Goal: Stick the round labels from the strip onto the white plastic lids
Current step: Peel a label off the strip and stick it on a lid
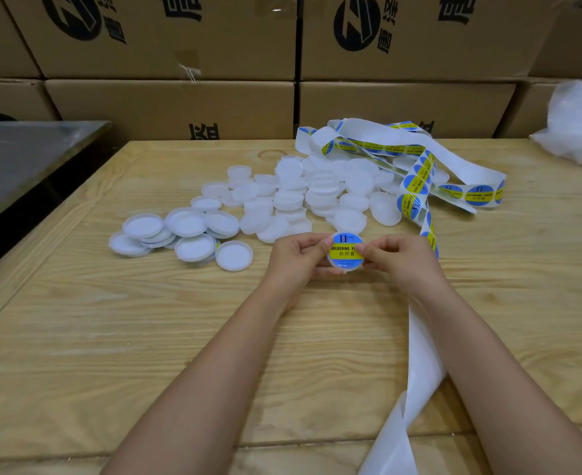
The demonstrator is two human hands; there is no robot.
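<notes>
- While gripped from both sides above the wooden table [145,337], one white lid [346,265] faces up toward the camera, with a round blue-and-yellow label [346,250] lying on its top.
- Left hand [298,258]: fingers curled narrow around the lid's left edge, thumb tip at the label's left rim.
- Right hand [397,258]: fingers likewise pinched close on the lid's right edge, thumb covering the end of the printed word on the yellow band.
- Label text readable as "SOLDERING P…", with Chinese characters below and a large "II" on the blue part above.
- Behind the hands, a loose heap of white lids [317,197], unlabelled, some stacked, some overturned.
- To the left of the heap, a smaller cluster of lids [186,234] lying hollow side up, overlapping one another.
- Label strip [416,186] coiled in loops at the far right of the heap, draped over some of the lids, running down behind the right hand.
- Bare backing paper [419,365] trailing under the right forearm toward the near table edge, curling at its end.
- Cardboard boxes [180,101] with black print stacked along the far side of the table.
- Grey metal surface [18,156] at the left, apart from the table.
- Crumpled clear plastic bag [580,125] at the far right edge.
</notes>
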